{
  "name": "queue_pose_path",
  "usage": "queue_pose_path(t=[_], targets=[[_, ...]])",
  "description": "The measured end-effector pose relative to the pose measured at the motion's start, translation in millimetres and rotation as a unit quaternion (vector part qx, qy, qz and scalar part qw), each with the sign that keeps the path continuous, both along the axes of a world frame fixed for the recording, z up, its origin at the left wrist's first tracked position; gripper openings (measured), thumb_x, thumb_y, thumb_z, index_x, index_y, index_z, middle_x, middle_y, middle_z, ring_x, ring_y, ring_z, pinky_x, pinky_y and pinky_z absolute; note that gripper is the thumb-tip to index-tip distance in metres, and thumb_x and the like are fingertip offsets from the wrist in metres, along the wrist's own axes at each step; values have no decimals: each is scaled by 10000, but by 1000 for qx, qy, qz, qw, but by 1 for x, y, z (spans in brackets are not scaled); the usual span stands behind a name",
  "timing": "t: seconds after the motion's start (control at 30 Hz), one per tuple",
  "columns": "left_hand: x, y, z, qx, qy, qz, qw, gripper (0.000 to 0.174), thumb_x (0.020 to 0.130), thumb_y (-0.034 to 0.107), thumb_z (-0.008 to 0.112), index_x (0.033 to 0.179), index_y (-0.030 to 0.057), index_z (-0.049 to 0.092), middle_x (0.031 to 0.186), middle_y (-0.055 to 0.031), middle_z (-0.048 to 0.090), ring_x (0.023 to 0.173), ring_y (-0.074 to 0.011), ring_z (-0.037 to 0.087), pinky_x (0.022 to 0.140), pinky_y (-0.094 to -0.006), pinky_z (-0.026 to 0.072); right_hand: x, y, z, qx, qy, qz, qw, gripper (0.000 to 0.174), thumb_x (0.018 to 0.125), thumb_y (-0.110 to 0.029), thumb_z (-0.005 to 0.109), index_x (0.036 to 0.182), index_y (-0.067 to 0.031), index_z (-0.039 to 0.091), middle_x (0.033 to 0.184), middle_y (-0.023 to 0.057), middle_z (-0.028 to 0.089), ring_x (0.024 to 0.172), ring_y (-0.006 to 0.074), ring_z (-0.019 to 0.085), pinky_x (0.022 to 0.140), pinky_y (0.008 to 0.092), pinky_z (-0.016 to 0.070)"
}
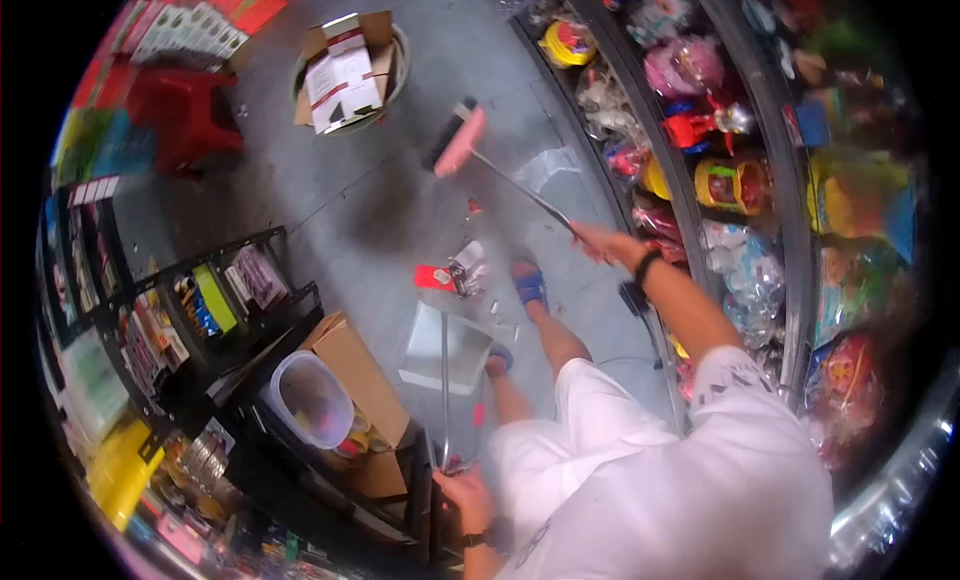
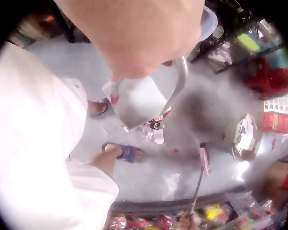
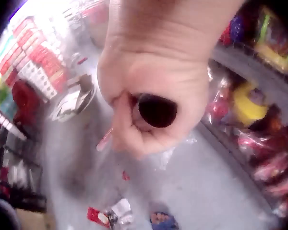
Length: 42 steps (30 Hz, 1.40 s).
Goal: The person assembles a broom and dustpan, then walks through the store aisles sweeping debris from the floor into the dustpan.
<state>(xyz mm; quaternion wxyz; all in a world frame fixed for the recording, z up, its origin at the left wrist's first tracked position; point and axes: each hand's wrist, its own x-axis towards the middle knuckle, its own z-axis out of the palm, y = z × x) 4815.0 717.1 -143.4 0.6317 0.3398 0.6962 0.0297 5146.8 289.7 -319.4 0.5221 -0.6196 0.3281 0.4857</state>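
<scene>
Right hand (image 3: 153,81) fills upper centre, fingers curled round the dark round end of a broom handle (image 3: 157,109). Below the fist, a blurred pink brush head (image 3: 104,140) lies over the grey floor (image 3: 206,191). Litter at bottom centre: red packet (image 3: 94,215) touching a white wrapper (image 3: 120,209). Foot in a blue sandal (image 3: 163,222) just beside it, at the lower edge. Right side: shelves (image 3: 245,72) of bagged goods, one yellow item (image 3: 249,103). Upper left: rows of red-and-white boxes (image 3: 33,57), a red stool (image 3: 25,98), a round bin of cardboard (image 3: 76,98). Strong motion blur throughout.
</scene>
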Motion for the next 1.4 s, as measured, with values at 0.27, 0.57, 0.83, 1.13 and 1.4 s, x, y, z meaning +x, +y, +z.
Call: queue_pose_path(t=[0.27,0.57,0.83,1.13,1.4], targets=[[63,-29,39,5,20,-77,997,379,913,435,376,1063,91,428,1039,-57,465,964,-213,450,876,-465,396,-33,-23,-50,49,-40,-155,986,605,884,-603,316,905,-40,534,464,5,403,349,118,385,327,271,295],[88,-8,35,-4,-22,-164,986,413,896,452,383,1150,129,429,1089,-45,439,1013,-199,421,934,-506,328,-189,-44,54,9,197,-248,948,543,886,-570,357,828,-49,503,451,-8,338,327,103,272,305,282,230],[132,-12,40,25,-22,-179,983,340,893,419,392,997,108,485,987,-70,531,933,-254,505,847,-537,383,-130,-56,1,3,11,-250,968,504,884,-560,390,821,-68,477,465,-30,300,344,96,263,324,264,215],[120,54,37,-16,-44,-263,964,340,908,410,384,971,92,486,936,-70,534,906,-244,501,805,-464,416,-307,35,16,54,146,-435,887,496,904,-562,320,826,-85,431,466,-54,269,324,77,232,304,256,217],[92,95,57,-12,-48,-339,940,370,893,398,417,971,45,497,989,-100,535,964,-259,493,867,-456,395,-371,67,45,131,127,-454,872,460,918,-521,341,860,-73,426,479,-57,281,345,55,235,313,218,206]])
